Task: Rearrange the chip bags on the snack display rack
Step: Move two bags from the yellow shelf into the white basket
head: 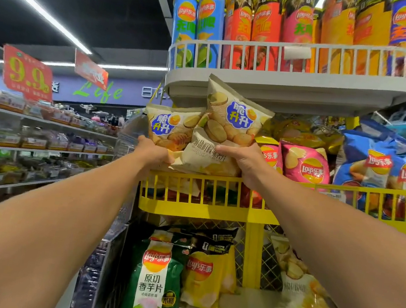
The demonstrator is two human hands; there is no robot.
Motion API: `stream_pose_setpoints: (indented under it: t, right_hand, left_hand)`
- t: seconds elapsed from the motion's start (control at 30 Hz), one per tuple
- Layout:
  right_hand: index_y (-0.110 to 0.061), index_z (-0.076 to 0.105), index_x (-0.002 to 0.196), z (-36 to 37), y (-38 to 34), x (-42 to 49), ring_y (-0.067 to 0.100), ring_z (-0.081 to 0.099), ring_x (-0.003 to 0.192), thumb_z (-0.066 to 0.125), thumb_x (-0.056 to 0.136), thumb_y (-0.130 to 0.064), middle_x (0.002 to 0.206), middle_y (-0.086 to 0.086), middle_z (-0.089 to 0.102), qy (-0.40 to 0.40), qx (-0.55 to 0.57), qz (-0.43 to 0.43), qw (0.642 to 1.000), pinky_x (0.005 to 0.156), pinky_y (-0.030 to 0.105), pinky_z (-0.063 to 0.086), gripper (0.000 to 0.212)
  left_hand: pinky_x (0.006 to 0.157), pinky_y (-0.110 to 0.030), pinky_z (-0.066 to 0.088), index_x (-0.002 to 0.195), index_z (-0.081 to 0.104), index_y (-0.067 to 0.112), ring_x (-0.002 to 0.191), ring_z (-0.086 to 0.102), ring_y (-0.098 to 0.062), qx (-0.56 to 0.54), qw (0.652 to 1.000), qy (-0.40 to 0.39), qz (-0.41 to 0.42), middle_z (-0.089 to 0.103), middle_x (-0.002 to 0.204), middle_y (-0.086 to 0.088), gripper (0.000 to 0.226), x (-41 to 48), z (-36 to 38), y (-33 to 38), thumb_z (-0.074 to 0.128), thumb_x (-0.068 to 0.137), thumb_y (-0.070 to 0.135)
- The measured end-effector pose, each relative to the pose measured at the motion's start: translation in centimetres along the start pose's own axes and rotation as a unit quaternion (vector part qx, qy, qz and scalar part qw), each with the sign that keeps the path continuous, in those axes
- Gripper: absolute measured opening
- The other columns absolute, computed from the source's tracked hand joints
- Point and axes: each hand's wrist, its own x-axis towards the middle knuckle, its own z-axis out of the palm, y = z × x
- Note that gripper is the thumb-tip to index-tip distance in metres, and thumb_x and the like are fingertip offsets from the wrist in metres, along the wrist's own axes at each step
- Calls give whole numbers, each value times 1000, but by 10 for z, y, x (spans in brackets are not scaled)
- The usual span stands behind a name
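Both my hands hold a bunch of cream-coloured chip bags above the left end of the yellow shelf (205,209). My left hand (152,151) grips the lower edge of the left cream bag (172,127). My right hand (244,160) grips the right side of the bunch, where a tilted cream bag (235,114) leans up against the white top shelf (289,86). A third cream bag (205,154) lies between the hands. Pink chip bags (305,164) and blue chip bags (377,165) stand further right on the yellow shelf.
Tall chip cans (266,28) fill the white top shelf. On the bottom shelf stand a green bag (152,283), yellow bags (203,279) and a cream bag (300,286). A store aisle with stocked shelves (39,141) and a red price sign (27,73) runs along the left.
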Motion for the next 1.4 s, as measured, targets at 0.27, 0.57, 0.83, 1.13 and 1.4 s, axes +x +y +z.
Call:
stream_pose_setpoints:
  t: [0.27, 0.57, 0.83, 1.13, 1.4]
  right_hand:
    - [-12, 69, 116, -3, 10, 9, 24, 75, 96, 96, 45, -31, 104, 6, 77, 44, -3, -12, 999, 86, 49, 60, 79]
    - [-7, 71, 117, -19, 14, 9, 32, 72, 101, 88, 63, -10, 109, 15, 75, 20, 81, -43, 996, 91, 54, 56, 57]
    - [-6, 72, 107, -3, -20, 4, 34, 73, 98, 80, 73, 2, 110, 19, 74, 5, 122, -66, 990, 82, 50, 60, 36]
    - [2, 64, 124, -9, -61, -12, 33, 71, 104, 81, 74, -2, 115, 19, 72, -6, 103, -136, 985, 87, 51, 58, 53]
    - [-4, 68, 116, -31, -55, -64, 32, 72, 102, 76, 79, -1, 110, 15, 74, -13, 112, -138, 984, 84, 48, 59, 37]
  left_hand:
    - [96, -48, 53, 113, 69, 8, 103, 68, -30, -97, 992, -76, 21, 76, 103, -11, 68, -14, -1, 12, 94, 50, 16]
    - [95, -50, 55, 131, 54, 22, 112, 67, -27, -109, 978, -127, 123, 73, 118, -6, 116, -3, 1, 9, 99, 25, 31]
    - [89, -37, 59, 143, 41, 17, 110, 66, -21, -127, 950, 3, 285, 64, 126, -8, 90, -15, -12, 41, 81, 63, 1]
    - [87, -33, 60, 148, 36, 17, 111, 66, -13, -146, 931, 87, 323, 62, 128, -4, 97, -43, -19, 65, 83, 64, 11]
    - [79, -26, 61, 136, 45, 17, 100, 68, -12, -116, 939, 95, 311, 65, 118, -3, 79, -101, -5, 46, 78, 65, 10]
